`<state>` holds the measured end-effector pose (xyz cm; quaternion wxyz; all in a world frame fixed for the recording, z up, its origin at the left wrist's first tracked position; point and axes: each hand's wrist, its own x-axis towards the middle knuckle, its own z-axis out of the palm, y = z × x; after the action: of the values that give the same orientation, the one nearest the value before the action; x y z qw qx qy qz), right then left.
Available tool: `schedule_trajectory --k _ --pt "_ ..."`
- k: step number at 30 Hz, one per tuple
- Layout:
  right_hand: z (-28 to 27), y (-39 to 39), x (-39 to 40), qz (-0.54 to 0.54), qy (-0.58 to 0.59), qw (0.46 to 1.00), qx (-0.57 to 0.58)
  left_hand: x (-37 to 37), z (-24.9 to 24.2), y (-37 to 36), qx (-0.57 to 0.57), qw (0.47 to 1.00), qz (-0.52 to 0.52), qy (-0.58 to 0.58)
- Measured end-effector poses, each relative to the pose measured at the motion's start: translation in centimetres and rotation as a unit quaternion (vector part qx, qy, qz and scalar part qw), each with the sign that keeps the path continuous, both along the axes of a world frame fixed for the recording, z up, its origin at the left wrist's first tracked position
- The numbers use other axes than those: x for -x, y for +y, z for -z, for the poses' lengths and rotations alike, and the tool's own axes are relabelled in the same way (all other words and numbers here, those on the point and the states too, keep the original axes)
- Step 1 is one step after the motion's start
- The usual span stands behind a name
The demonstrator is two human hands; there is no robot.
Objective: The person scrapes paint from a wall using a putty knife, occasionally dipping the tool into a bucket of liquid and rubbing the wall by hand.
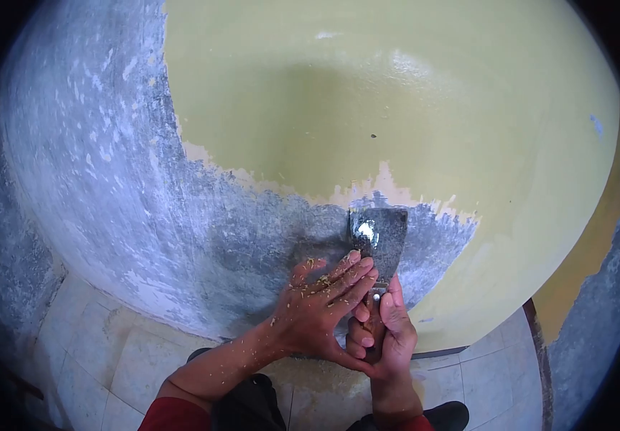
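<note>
A scraper with a broad metal blade (389,241) and a brown handle stands with its blade up against the wall, its edge near the ragged paint border. My right hand (394,334) is wrapped round the handle. Against the lower blade lie the fingertips of my left hand (317,305), its fingers stretched out and the thumb apart. Small yellowish paint flakes cling to the left hand and forearm. Yellow-green paint (288,108) covers the upper wall. Around and below the blade, the bare grey surface (252,230) shows, with a pale jagged strip between the two.
Light floor tiles (137,359) run along the wall's foot, with flakes scattered near the middle. My dark shoes (446,415) stand close to the wall. At the right, past the wall's edge, another wall section (590,294) shows yellow paint and grey patches.
</note>
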<state>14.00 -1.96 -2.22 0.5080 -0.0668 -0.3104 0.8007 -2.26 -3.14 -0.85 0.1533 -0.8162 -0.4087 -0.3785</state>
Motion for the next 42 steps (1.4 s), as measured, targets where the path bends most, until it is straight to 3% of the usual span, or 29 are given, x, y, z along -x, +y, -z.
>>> schedule_trajectory --k 6,8,15,20,23,26,30,42 --pt "-2.7 0.8 -0.2 -0.013 -0.022 0.999 -0.029 -0.1 -1.7 0.7 -0.047 0.999 -0.010 -0.019" --pt "-1.5 -0.1 -0.5 0.003 -0.028 0.999 -0.022 -0.4 -0.7 0.0 -0.012 1.000 0.002 -0.015" --pt "0.4 1.3 -0.6 -0.083 0.047 0.995 0.011 -0.5 -0.4 0.1 -0.043 0.999 0.008 -0.027" --pt "1.5 3.6 -0.4 -0.113 0.009 0.985 -0.134 -0.3 0.4 0.8 -0.058 0.998 0.003 -0.017" --pt "0.6 3.2 -0.7 -0.140 0.064 0.981 -0.114 -0.5 -0.2 0.4 -0.059 0.997 0.012 -0.039" --pt "0.1 1.7 -0.9 -0.093 0.041 0.995 -0.023 -0.9 -0.2 0.4 -0.064 0.996 0.018 -0.056" --pt "-1.6 1.6 -1.1 -0.073 -0.010 0.997 0.001 -0.9 -0.6 0.9 -0.084 0.994 0.026 -0.070" --pt "-3.4 0.7 -1.3 -0.028 -0.053 0.998 -0.014 -1.9 -0.2 0.4 -0.074 0.995 0.010 -0.065"
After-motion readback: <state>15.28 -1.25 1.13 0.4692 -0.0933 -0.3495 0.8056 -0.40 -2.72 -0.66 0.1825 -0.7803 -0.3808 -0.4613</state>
